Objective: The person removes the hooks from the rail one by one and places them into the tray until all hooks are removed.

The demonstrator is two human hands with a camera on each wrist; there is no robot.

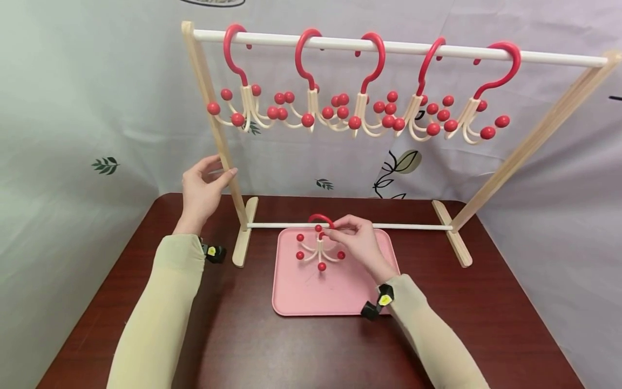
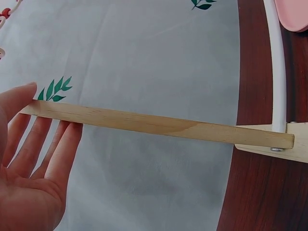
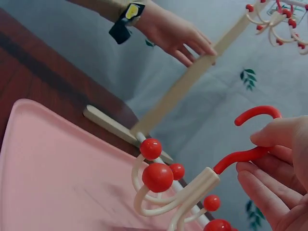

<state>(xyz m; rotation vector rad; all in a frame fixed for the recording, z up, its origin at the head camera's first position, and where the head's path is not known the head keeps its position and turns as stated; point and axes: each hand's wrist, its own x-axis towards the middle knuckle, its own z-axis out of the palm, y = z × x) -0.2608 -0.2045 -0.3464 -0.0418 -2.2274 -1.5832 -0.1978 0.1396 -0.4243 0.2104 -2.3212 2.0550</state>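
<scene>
My left hand point(image 1: 201, 189) pinches the left wooden post point(image 2: 159, 123) of a rack, thumb on one side and fingers on the other. My right hand point(image 1: 358, 243) pinches the red hook point(image 3: 245, 154) of a small hanger between thumb and fingers. That multi-arm hanger point(image 1: 319, 249) has a cream stem and curved cream arms tipped with red balls point(image 3: 157, 177). It is held upright over a pink tray point(image 1: 311, 302). Several like hangers point(image 1: 362, 102) hang by red hooks from the white top bar point(image 1: 340, 43) of the rack.
The rack's right post point(image 1: 529, 143) leans outward in view and joins a wooden foot point(image 1: 452, 232). A thin white lower bar point(image 1: 413, 227) runs behind the tray between the feet. All stands on a dark red-brown table point(image 1: 243, 335), with a leaf-print cloth point(image 1: 141, 108) behind.
</scene>
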